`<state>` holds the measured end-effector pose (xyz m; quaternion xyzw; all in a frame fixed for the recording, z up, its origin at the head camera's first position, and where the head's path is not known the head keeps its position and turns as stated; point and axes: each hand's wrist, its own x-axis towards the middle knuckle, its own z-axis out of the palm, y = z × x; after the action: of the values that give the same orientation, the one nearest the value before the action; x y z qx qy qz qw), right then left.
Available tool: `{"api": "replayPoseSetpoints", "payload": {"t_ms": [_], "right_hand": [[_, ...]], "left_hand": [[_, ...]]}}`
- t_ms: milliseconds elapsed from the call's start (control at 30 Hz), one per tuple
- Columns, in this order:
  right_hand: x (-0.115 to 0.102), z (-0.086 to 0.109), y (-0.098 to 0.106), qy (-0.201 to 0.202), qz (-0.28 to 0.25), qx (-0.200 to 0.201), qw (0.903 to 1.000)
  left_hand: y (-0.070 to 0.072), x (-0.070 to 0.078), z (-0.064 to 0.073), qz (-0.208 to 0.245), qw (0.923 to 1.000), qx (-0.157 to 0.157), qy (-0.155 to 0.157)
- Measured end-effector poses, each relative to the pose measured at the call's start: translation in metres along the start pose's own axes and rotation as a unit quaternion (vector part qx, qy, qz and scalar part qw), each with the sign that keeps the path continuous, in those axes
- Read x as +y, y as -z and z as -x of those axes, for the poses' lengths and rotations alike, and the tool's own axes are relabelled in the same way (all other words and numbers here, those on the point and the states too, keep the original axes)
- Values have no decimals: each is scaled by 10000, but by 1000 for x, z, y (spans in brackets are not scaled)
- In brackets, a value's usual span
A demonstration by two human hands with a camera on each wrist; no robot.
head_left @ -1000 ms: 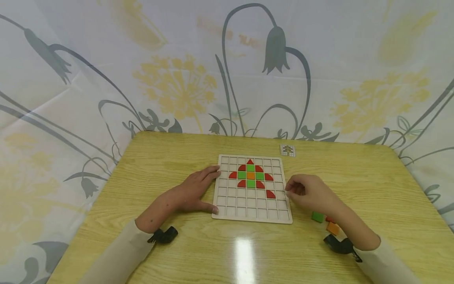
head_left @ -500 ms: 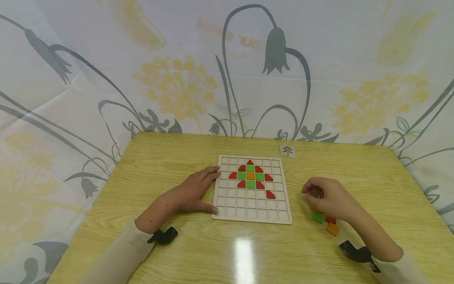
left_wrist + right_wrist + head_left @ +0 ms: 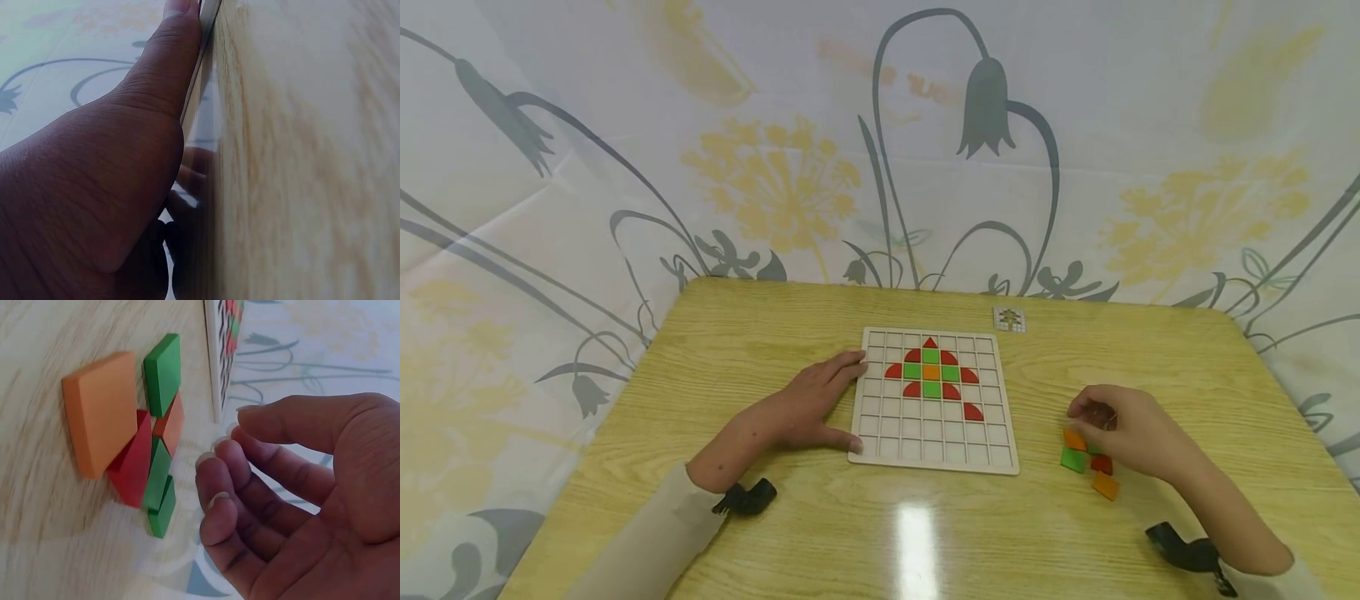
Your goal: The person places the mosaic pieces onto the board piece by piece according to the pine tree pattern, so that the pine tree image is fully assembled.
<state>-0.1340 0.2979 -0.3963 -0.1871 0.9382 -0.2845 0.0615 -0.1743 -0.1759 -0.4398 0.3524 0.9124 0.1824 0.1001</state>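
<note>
A pale square grid board (image 3: 887,425) lies on the table, with red, green and one orange piece set in its cells in a tree-like pattern. My left hand (image 3: 805,404) rests along the board's left edge, thumb at its near corner and fingertips farther up. My right hand (image 3: 1131,429) hovers over a small pile of loose tiles, fingers loosely bent, holding nothing. In the right wrist view, an orange tile (image 3: 103,412), a red piece (image 3: 132,469), a green tile (image 3: 164,372) and several others lie apart from the fingertips. The hand partly hides this pile in the head view.
A small card (image 3: 1009,318) printed with a tree pattern lies behind the board's far right corner. The wooden table (image 3: 760,317) meets a flower-patterned cloth (image 3: 790,183) at its back edge.
My right hand has moved from beside the board's right edge, rightward and nearer to me, over the loose tiles. More of the pile shows. My left hand stays in place.
</note>
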Motion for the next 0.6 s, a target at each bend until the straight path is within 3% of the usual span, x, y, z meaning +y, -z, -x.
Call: {"api": "replayPoseSetpoints", "payload": {"t_ms": [367,600], "right_hand": [[9,4,7,98,114,-281,9995],[14,6,14,7,90,-756,9971]], "left_hand": [[0,0,0,5,10000,-47,-3],[0,-1,0,27,10000,-48,18]]}}
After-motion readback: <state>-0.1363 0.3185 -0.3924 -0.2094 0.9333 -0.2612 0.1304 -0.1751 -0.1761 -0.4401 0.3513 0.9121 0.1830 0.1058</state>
